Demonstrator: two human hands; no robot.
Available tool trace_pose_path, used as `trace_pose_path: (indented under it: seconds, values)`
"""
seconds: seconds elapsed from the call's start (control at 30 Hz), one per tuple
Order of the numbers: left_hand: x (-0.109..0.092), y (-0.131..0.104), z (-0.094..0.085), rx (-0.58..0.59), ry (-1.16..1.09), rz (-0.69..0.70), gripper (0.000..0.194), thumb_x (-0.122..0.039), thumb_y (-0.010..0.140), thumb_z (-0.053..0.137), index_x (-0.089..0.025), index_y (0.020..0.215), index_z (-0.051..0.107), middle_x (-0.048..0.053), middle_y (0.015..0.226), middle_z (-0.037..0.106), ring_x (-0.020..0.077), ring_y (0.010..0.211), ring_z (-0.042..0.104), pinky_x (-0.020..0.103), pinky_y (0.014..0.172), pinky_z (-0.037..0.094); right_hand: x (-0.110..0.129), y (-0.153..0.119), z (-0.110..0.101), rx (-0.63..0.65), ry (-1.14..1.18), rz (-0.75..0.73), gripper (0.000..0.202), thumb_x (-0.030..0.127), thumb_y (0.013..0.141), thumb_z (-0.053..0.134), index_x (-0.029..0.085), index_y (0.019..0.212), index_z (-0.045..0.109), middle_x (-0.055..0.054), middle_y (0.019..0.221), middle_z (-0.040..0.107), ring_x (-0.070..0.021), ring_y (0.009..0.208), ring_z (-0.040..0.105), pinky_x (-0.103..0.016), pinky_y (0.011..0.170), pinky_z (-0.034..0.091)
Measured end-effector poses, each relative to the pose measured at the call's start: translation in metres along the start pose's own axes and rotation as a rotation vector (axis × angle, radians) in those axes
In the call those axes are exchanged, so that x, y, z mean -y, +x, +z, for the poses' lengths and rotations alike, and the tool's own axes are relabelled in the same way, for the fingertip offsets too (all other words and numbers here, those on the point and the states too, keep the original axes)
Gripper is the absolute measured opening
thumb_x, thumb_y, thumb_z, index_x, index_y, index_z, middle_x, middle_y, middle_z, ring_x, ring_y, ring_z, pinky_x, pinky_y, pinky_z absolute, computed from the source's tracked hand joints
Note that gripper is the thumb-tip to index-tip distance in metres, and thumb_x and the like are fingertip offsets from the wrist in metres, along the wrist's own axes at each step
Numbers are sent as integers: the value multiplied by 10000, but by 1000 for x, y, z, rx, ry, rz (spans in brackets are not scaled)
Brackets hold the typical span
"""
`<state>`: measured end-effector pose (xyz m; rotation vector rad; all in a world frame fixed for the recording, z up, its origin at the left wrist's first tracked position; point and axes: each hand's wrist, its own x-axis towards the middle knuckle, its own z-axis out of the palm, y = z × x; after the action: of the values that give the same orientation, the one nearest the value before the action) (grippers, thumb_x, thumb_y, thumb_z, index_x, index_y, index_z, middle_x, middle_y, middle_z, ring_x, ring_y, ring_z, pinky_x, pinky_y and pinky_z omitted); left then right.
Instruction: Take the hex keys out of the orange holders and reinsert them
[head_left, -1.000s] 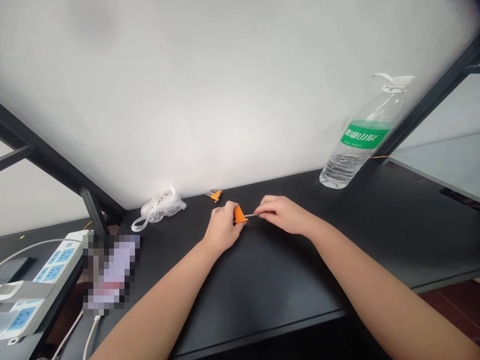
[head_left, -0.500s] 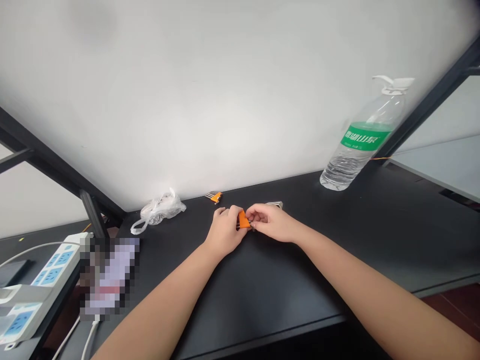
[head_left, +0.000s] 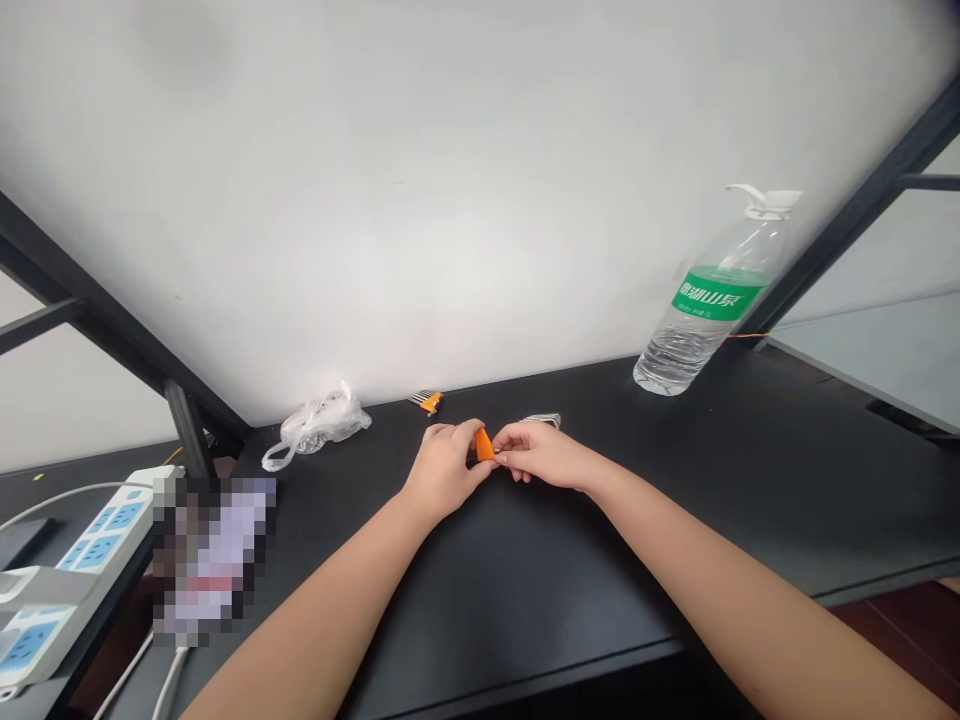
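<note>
My left hand (head_left: 444,465) is closed round an orange hex key holder (head_left: 484,445), gripping it between thumb and fingers. At the holder's right side my right hand (head_left: 536,455) pinches the end of a small metal hex key (head_left: 496,451), most of which is hidden by fingers. Just behind the right hand lie several silver hex keys (head_left: 544,419), partly covered by it. Farther back, close to the wall, a second orange holder (head_left: 430,402) carries several metal keys.
A clear plastic bag (head_left: 322,420) lies at the back left of the black table (head_left: 540,600). A large water bottle (head_left: 701,300) stands by the wall at the right. A blurred-out purple object (head_left: 225,550) and a white power strip (head_left: 90,560) are on the left.
The view has shifted slightly. My right hand has turned a little at the holder's side, its lower fingers now showing beneath. The left hand keeps its hold on the holder.
</note>
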<state>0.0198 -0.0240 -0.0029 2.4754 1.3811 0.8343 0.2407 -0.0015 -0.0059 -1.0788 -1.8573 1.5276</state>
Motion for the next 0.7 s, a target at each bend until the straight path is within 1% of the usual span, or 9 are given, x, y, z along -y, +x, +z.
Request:
trace_pose_path:
  seconds: [0.1, 0.17, 0.3, 0.37, 0.5, 0.6, 0.7]
  values:
    - [3, -1, 2, 13, 29, 53, 496, -335, 897, 707, -242, 1351, 531, 49, 1095, 715, 253, 1050, 671, 498, 1072, 448, -2, 1, -1, -5, 30, -1, 257, 405, 905, 695, 176, 1021, 701, -52, 837, 699, -172, 693, 654, -309, 613, 539]
    - [6, 0, 2, 33, 34, 76, 549, -333, 913, 697, -242, 1416, 494, 61, 1145, 700, 257, 1090, 658, 497, 1065, 454, -2, 2, -1, -13, 51, -7, 258, 410, 894, 709, 174, 1000, 708, -54, 837, 705, -169, 687, 651, -309, 615, 538]
    - [8, 1, 2, 61, 77, 115, 691, -355, 909, 721, -239, 1517, 413, 81, 1140, 681, 278, 1096, 637, 486, 995, 500, 1, 1, -1, -8, 87, -10, 284, 439, 874, 735, 168, 955, 722, -41, 760, 696, -157, 639, 629, -307, 618, 528]
    - [9, 1, 2, 64, 92, 140, 731, -343, 910, 721, -236, 1546, 378, 87, 1129, 677, 280, 1081, 637, 489, 982, 508, 2, 0, -1, -19, 109, 1, 309, 461, 859, 752, 167, 953, 730, -30, 715, 684, -153, 611, 615, -304, 610, 518]
    - [13, 0, 3, 25, 60, 162, 675, -331, 924, 696, -251, 1529, 407, 75, 1085, 679, 260, 1033, 647, 489, 976, 520, 6, -2, -1, 4, 166, 0, 341, 503, 861, 741, 168, 928, 739, -33, 699, 681, -155, 610, 615, -301, 614, 509]
    - [15, -2, 4, -9, 3, 164, 624, -341, 945, 665, -269, 1517, 427, 70, 1088, 676, 240, 1014, 644, 460, 961, 538, 8, -3, 1, 38, 219, -11, 332, 505, 866, 736, 177, 924, 727, -19, 693, 659, -152, 620, 607, -294, 612, 501]
    - [14, -3, 5, 12, -26, 189, 580, -311, 970, 620, -272, 1517, 430, 75, 1109, 670, 227, 1010, 642, 436, 952, 548, 10, -4, 2, 92, 208, 21, 323, 506, 877, 724, 199, 974, 716, 2, 678, 629, -153, 616, 593, -291, 597, 490]
